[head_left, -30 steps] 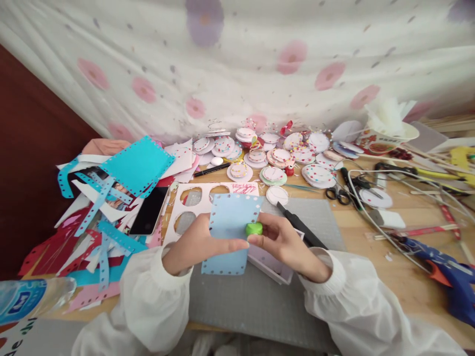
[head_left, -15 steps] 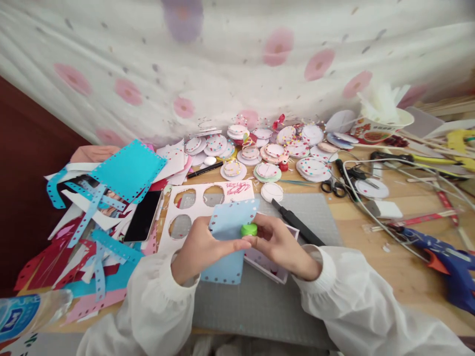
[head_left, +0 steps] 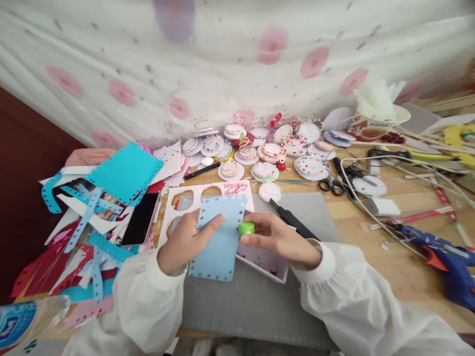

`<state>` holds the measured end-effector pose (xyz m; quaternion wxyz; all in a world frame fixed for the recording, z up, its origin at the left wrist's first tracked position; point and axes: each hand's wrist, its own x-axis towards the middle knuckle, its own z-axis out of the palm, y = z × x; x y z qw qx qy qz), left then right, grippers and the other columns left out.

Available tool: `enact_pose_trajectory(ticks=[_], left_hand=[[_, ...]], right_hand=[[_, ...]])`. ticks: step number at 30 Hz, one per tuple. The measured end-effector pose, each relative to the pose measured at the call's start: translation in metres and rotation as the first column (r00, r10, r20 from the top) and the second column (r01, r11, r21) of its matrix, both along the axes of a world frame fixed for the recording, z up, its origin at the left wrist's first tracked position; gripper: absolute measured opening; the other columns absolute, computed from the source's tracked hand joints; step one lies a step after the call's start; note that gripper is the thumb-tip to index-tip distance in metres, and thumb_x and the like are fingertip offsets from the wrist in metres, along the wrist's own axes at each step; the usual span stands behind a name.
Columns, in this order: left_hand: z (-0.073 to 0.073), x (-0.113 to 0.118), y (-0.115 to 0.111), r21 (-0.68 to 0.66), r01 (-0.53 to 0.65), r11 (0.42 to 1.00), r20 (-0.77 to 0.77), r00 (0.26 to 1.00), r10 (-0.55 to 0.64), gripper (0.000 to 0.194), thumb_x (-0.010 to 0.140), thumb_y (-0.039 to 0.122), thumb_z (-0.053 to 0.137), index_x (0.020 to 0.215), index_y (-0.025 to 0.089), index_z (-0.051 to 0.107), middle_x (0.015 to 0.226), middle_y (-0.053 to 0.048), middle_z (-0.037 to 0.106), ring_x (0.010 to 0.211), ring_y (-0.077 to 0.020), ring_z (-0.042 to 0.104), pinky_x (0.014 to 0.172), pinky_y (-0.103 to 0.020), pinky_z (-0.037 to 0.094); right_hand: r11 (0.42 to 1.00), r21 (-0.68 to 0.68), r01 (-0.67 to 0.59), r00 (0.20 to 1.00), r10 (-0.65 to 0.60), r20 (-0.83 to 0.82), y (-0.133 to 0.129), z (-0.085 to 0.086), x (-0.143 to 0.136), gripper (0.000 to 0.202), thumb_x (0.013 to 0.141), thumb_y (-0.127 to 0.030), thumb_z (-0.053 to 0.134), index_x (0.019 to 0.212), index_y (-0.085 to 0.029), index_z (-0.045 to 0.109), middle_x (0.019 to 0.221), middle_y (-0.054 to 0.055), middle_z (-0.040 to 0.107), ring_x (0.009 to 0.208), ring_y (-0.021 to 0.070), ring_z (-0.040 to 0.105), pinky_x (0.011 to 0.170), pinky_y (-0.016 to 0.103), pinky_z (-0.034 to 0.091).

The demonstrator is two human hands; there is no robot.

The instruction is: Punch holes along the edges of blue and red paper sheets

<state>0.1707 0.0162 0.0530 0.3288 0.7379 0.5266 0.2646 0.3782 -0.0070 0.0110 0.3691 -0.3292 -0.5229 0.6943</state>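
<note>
My left hand [head_left: 183, 241] grips a light blue sheet of paper [head_left: 218, 247] by its left side, thumb lying on top. Small punched shapes run along several of the sheet's edges. In my right hand [head_left: 276, 238], thumb and fingers close round a small green craft punch [head_left: 246, 229] at the paper's right edge. Whether the paper sits inside its slot I cannot tell. Below the right hand, a shallow pale box [head_left: 261, 275] with small bits inside rests on the grey cutting mat [head_left: 237, 316].
Behind lie a white board with round holes [head_left: 193, 189], a black utility knife [head_left: 297, 221] and many decorated paper discs [head_left: 310, 168]. Paper scraps [head_left: 83, 222] and a phone [head_left: 141, 220] are at left. Scissors [head_left: 331, 186], a white cable and a blue glue gun [head_left: 441, 262] are at right.
My left hand has shifted left and turned the blue sheet flatter toward me. Its thumb has left the green punch and now lies on the paper. The view has shifted slightly.
</note>
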Motion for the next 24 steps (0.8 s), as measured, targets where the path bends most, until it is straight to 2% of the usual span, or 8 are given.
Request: enact_pose_trajectory(ticks=[3, 6, 8, 11, 14, 17, 20, 24], left_hand=[[-0.002, -0.013, -0.001, 0.059, 0.055, 0.997, -0.143, 0.989, -0.046, 0.033, 0.088, 0.039, 0.053, 0.111, 0.018, 0.063, 0.111, -0.006, 0.069, 0.106, -0.0250, 0.063, 0.098, -0.038, 0.046], [-0.004, -0.021, -0.011, 0.085, 0.060, 0.995, -0.181, 0.983, -0.044, 0.035, 0.090, 0.037, 0.049, 0.118, 0.019, 0.060, 0.121, -0.007, 0.064, 0.117, -0.0251, 0.056, 0.104, -0.039, 0.041], [-0.004, -0.024, -0.020, 0.082, 0.074, 0.994, -0.217, 0.975, -0.054, 0.034, 0.090, 0.037, 0.049, 0.115, 0.018, 0.061, 0.120, -0.009, 0.064, 0.119, -0.0266, 0.054, 0.105, -0.042, 0.039], [-0.001, -0.026, -0.033, 0.056, 0.088, 0.995, -0.263, 0.962, -0.070, 0.030, 0.089, 0.038, 0.049, 0.102, 0.016, 0.065, 0.106, -0.011, 0.069, 0.116, -0.0297, 0.055, 0.104, -0.046, 0.039], [0.001, -0.028, -0.038, 0.009, 0.048, 0.999, -0.174, 0.984, -0.046, 0.028, 0.090, 0.038, 0.049, 0.101, 0.018, 0.065, 0.105, -0.010, 0.069, 0.113, -0.0281, 0.057, 0.103, -0.043, 0.041], [0.002, -0.028, -0.035, -0.019, -0.114, 0.993, 0.012, 0.993, 0.114, 0.035, 0.089, 0.041, 0.051, 0.116, 0.019, 0.059, 0.117, -0.008, 0.065, 0.109, -0.0259, 0.059, 0.100, -0.040, 0.043], [0.002, -0.023, -0.028, -0.047, -0.222, 0.974, 0.116, 0.967, 0.226, 0.038, 0.088, 0.044, 0.052, 0.113, 0.018, 0.061, 0.117, -0.009, 0.066, 0.104, -0.0256, 0.062, 0.099, -0.039, 0.045], [0.003, -0.010, -0.019, -0.077, -0.246, 0.966, 0.110, 0.961, 0.253, 0.034, 0.084, 0.045, 0.058, 0.099, 0.016, 0.066, 0.097, -0.008, 0.073, 0.099, -0.0268, 0.065, 0.093, -0.038, 0.049]], right_hand=[[0.999, 0.037, 0.010, 0.997, -0.012, 0.075, 0.002, -0.002, 0.002, 0.030, 0.078, -0.041, 0.068, 0.091, -0.015, 0.062, 0.082, 0.002, 0.059, 0.072, 0.0131, 0.052, 0.065, 0.025, 0.042], [0.997, 0.075, 0.018, 0.993, -0.026, 0.111, 0.004, -0.002, 0.004, 0.031, 0.081, -0.042, 0.065, 0.098, -0.016, 0.064, 0.096, 0.007, 0.063, 0.085, 0.0166, 0.057, 0.074, 0.028, 0.045], [0.996, 0.093, 0.014, 0.994, -0.024, 0.105, 0.004, -0.001, 0.006, 0.030, 0.083, -0.041, 0.063, 0.101, -0.017, 0.064, 0.099, 0.007, 0.063, 0.088, 0.0170, 0.058, 0.078, 0.030, 0.046], [0.991, 0.136, 0.015, 0.995, -0.029, 0.100, 0.002, 0.005, 0.009, 0.027, 0.088, -0.038, 0.058, 0.104, -0.018, 0.062, 0.098, 0.005, 0.063, 0.088, 0.0159, 0.058, 0.081, 0.030, 0.046], [0.984, 0.181, 0.003, 0.996, -0.020, 0.092, -0.001, 0.012, 0.011, 0.025, 0.091, -0.036, 0.054, 0.107, -0.018, 0.061, 0.105, 0.007, 0.063, 0.099, 0.0179, 0.057, 0.089, 0.033, 0.044], [0.981, 0.188, -0.039, 0.999, 0.032, 0.042, -0.002, 0.014, 0.010, 0.024, 0.090, -0.034, 0.056, 0.108, -0.018, 0.060, 0.109, 0.009, 0.063, 0.105, 0.0200, 0.057, 0.094, 0.036, 0.042], [0.978, 0.193, -0.074, 0.997, 0.074, 0.004, -0.003, 0.011, 0.007, 0.029, 0.085, -0.035, 0.064, 0.108, -0.018, 0.062, 0.114, 0.010, 0.061, 0.107, 0.0210, 0.056, 0.095, 0.037, 0.042], [0.993, 0.086, -0.086, 0.996, 0.088, -0.015, -0.007, 0.005, 0.001, 0.029, 0.077, -0.034, 0.072, 0.099, -0.017, 0.065, 0.094, 0.005, 0.063, 0.086, 0.0160, 0.059, 0.080, 0.030, 0.048]])
